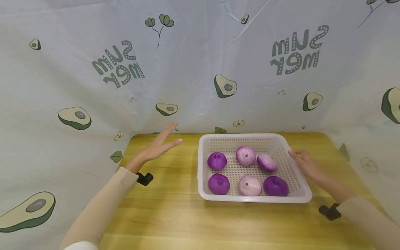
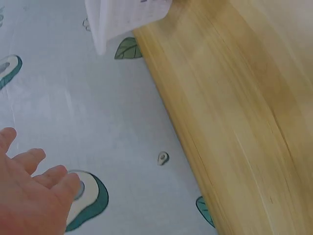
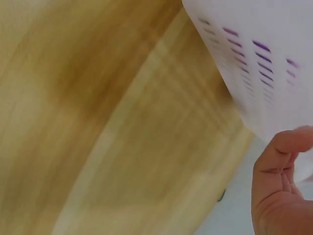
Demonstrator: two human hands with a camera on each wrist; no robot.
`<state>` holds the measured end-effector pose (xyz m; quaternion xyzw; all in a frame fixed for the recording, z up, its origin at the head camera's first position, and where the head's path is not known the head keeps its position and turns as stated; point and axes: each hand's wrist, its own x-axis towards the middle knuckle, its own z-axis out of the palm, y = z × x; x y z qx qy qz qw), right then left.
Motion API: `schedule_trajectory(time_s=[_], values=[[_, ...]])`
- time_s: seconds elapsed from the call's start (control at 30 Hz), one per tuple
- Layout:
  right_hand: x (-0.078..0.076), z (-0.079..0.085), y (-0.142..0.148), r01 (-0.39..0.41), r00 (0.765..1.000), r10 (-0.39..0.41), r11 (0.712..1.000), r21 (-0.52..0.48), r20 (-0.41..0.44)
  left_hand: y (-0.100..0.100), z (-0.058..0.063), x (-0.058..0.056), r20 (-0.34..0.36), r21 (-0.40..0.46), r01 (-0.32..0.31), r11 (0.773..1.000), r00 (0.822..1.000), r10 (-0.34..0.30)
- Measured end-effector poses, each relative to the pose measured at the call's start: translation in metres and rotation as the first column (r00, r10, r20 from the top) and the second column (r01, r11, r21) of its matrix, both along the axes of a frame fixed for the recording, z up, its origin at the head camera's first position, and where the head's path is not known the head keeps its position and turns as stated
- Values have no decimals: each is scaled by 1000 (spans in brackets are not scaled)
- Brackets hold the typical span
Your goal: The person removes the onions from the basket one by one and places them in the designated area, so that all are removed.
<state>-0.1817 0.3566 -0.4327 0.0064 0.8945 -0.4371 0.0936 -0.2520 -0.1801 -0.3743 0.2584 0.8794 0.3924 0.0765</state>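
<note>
A white plastic basket point(image 1: 251, 198) with slotted walls stands on the wooden table, seen in the head view. Inside it sit several peeled red onions, among them a deep purple one point(image 1: 276, 186) at front right and a pale one point(image 1: 250, 185) at front middle. My right hand point(image 1: 307, 168) grips the basket's right rim, thumb on top; the right wrist view shows the curled fingers point(image 3: 283, 152) at the basket's edge. Left of the basket, my left hand point(image 1: 156, 147) hovers over the table with straight, spread fingers and holds nothing.
The wooden table point(image 1: 168, 215) ends at the back against a pale curtain point(image 1: 193, 62) printed with avocados and letters, which also runs along both sides. A black wrist mount point(image 1: 145, 179) sits on my left wrist, another point(image 1: 330, 211) on my right.
</note>
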Motion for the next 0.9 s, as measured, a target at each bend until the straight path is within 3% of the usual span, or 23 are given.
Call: schedule_trajectory(time_s=[0.3, 0.57, 0.9], values=[[6, -16, -4, 12, 1000, -10, 989, -146, 18, 21, 9, 2, 66, 37, 71, 997, 995, -73], [9, -20, -3, 38, 999, -38, 987, -154, 1, 39, 14, -4, 85, 71, 145, 987, 985, -151], [8, -22, -5, 48, 998, -52, 988, -146, -22, 64, 14, -13, 107, 176, 260, 949, 954, -281]])
